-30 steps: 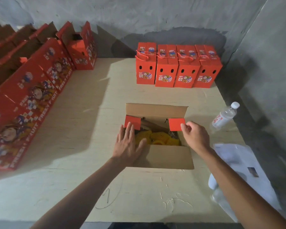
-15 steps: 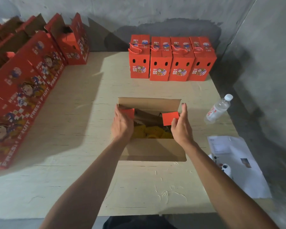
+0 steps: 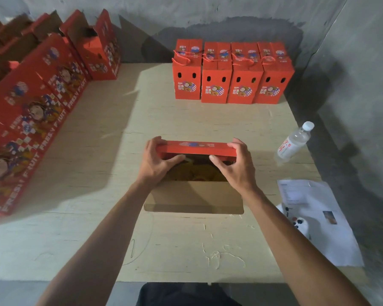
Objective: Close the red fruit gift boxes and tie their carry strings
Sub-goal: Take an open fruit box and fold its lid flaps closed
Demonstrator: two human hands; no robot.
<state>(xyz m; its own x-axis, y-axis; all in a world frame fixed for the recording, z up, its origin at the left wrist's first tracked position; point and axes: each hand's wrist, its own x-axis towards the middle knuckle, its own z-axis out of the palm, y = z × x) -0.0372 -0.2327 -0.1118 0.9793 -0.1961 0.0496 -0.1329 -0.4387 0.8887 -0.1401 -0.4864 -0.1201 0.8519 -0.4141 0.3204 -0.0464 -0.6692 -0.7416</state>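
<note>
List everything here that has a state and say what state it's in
box in front: open, far flap folded partway over
far flap: gripped at both ends
left hand: gripping flap
right hand: gripping flap
four boxes at back: closed, upright
boxes along the left: tops open
water bottle: capped, tilted

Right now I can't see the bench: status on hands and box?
Left hand and right hand grip far flap, folding it over open box. Near flap down. Nothing in the way.

Water bottle (image 3: 295,141), papers (image 3: 314,219) on table (image 3: 97,239)
</note>
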